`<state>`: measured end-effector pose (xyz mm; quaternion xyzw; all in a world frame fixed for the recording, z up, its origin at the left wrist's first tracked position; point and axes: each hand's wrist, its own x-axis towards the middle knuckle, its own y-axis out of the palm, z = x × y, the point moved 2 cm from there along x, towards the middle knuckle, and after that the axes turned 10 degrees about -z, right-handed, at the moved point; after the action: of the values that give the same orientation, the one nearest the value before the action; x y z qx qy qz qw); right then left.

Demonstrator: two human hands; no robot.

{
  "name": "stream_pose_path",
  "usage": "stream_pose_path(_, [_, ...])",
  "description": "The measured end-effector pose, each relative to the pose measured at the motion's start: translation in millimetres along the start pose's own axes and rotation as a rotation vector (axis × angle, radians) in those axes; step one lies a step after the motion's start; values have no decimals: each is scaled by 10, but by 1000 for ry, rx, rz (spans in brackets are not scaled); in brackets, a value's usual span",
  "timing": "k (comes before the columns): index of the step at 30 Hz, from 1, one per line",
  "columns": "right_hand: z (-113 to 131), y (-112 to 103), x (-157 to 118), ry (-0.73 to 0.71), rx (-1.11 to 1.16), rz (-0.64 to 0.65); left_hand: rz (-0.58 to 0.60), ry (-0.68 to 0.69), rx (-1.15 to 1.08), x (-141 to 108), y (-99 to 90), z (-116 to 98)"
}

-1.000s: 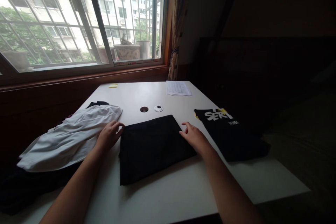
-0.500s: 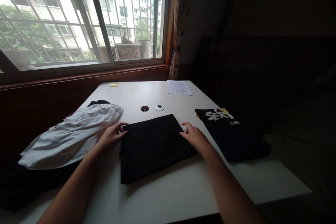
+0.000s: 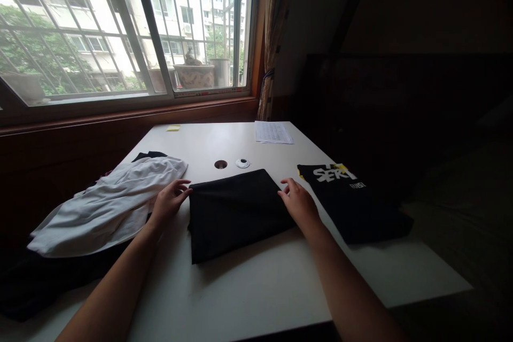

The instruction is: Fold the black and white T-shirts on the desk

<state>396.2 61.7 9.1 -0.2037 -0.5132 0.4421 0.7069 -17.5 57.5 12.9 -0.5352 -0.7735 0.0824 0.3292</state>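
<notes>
A folded black cloth garment is in front of me at the middle of the white table; its exact kind does not show. At its far left corner, my left hand pinches the edge between thumb and fingers. My right hand grips the right edge, its fingers bent and partly behind the cloth. The near edge of the garment casts a soft shadow on the tabletop.
To the left lies a heap of clothes with a white garment on top. A folded black shirt with white lettering rests at right. Farther back are papers, a yellow note, a cable hole and its round white cover.
The black garment has shifted slightly away from me, its near left corner also moving right. Both hands have moved a little with it and keep their places at its sides.
</notes>
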Motion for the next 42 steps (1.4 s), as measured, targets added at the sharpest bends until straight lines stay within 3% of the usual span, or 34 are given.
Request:
stream_pose_path(5, [236, -65, -27, -142, 105, -72, 22, -15, 43, 6, 9, 39])
stream_pose_path(9, [628, -93, -213, -401, 368, 194, 63, -17, 84, 18, 30, 105])
stream_pose_path(13, [967, -10, -472, -635, 498, 474, 11, 89, 104, 16, 52, 154])
stream_pose_path(19, [1102, 87, -593, -784, 483, 535, 63, 234, 147, -7, 97, 253])
stream_pose_path(24, [1061, 21, -555, -789, 405, 481, 102, 427, 269, -24, 142, 293])
stream_pose_path(28, [973, 20, -483, -743, 253, 435, 128, 478, 328, -41, 160, 290])
stream_pose_path(32, [789, 55, -354, -568, 69, 354, 201, 515, 297, -58, 155, 202])
stream_pose_path(35, [596, 78, -247, -411, -8, 277, 345, 547, 192, -84, 149, 65])
stream_pose_path(38, [393, 107, -163, -258, -25, 212, 468, 506, 81, -123, 129, -90])
stream_pose_path(42, [198, 169, -113, -83, -41, 191, 606, 303, -34, -183, 106, -222])
